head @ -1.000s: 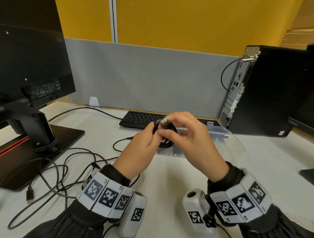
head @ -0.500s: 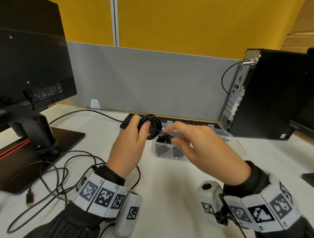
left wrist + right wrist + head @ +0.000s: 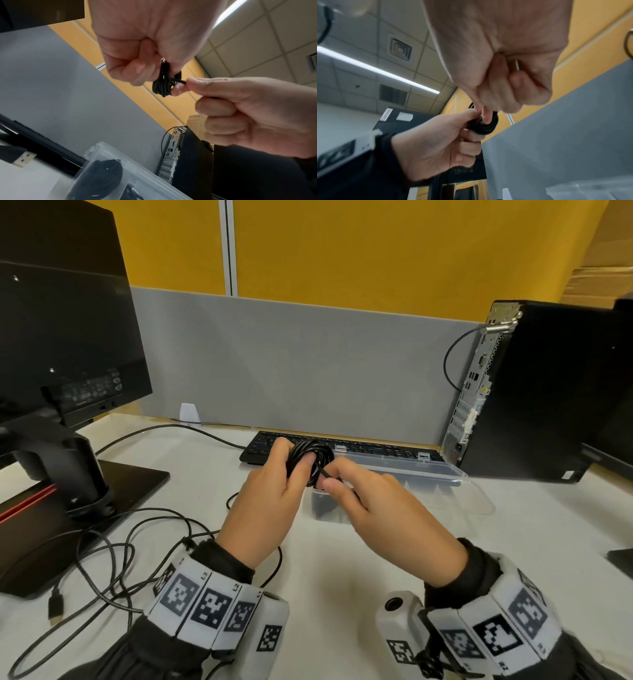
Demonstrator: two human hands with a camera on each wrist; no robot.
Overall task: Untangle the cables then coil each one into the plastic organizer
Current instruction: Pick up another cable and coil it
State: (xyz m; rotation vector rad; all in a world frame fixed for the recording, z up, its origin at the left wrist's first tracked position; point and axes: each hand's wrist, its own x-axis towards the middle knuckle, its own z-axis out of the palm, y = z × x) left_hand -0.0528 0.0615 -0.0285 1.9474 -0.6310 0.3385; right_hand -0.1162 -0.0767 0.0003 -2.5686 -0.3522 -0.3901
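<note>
My left hand [image 3: 296, 455] grips a small coil of black cable [image 3: 313, 451] just above the left end of the clear plastic organizer [image 3: 394, 470]. Beside it, my right hand [image 3: 332, 478] pinches a loose strand of the same cable between thumb and forefinger. The left wrist view shows the coil [image 3: 164, 82] under my left hand [image 3: 145, 60], with the right hand [image 3: 185, 83] nipping the strand. Another coiled black cable [image 3: 104, 171] lies inside the organizer [image 3: 102, 148]. From the right wrist, the coil [image 3: 485, 125] sits in the left hand [image 3: 453, 135].
A tangle of black cables [image 3: 113, 549] with a USB plug [image 3: 56, 606] lies at the left by the monitor stand [image 3: 68, 474]. A keyboard [image 3: 263, 448] sits behind the organizer. A black PC tower [image 3: 548, 392] stands at the right, and a grey partition [image 3: 308, 364] closes the back.
The hands were together on the coil, then the right hand drew away over the organizer. It has come back and pinches the strand at the coil, which the left hand still holds.
</note>
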